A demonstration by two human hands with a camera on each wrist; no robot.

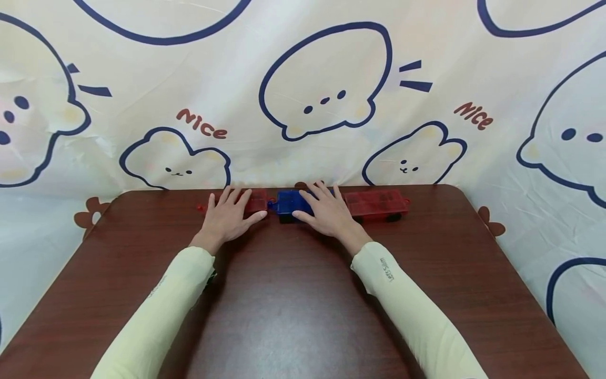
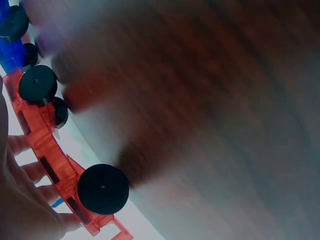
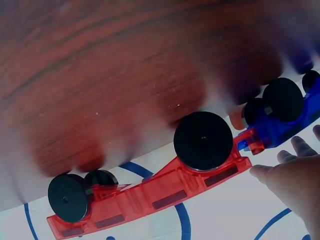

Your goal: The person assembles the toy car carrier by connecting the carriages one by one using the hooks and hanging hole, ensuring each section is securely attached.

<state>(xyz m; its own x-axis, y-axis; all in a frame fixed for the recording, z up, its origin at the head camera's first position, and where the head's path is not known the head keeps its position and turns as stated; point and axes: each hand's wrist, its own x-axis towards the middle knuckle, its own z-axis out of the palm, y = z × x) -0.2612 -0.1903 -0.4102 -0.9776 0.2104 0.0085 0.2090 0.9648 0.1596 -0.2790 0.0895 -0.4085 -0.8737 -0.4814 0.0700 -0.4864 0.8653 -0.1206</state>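
Red and blue see-through plastic fills the far edge of the counter (image 1: pixel 284 310) on my feed: three toy wagons in a row, end to end. From the head camera I see the left hand (image 1: pixel 228 217) lying over the left red wagon (image 1: pixel 259 200), its fingers spread and reaching across the top to the far side, so much of the wagon is under them. The thumb points inward, its tip beside the near lower edge of that wagon, close to the blue hitch (image 1: pixel 272 205). The right hand (image 1: pixel 327 211) has its fingers fanned over the blue wagon (image 1: pixel 288 202), thumb across its near side, the left end of the wagon showing past the fingers. Neither hand pinches anything that I can make out; whether the fingers press or only rest, I cannot tell. To the right of those fingers sits the right red wagon (image 1: pixel 377 202), largely uncovered. My right wrist view shows its red end meeting the blue wagon's hitch, and its black wheels (image 3: pixel 203 141). Behind the row I see pale cloth (image 1: pixel 303 158) printed with cartoon faces
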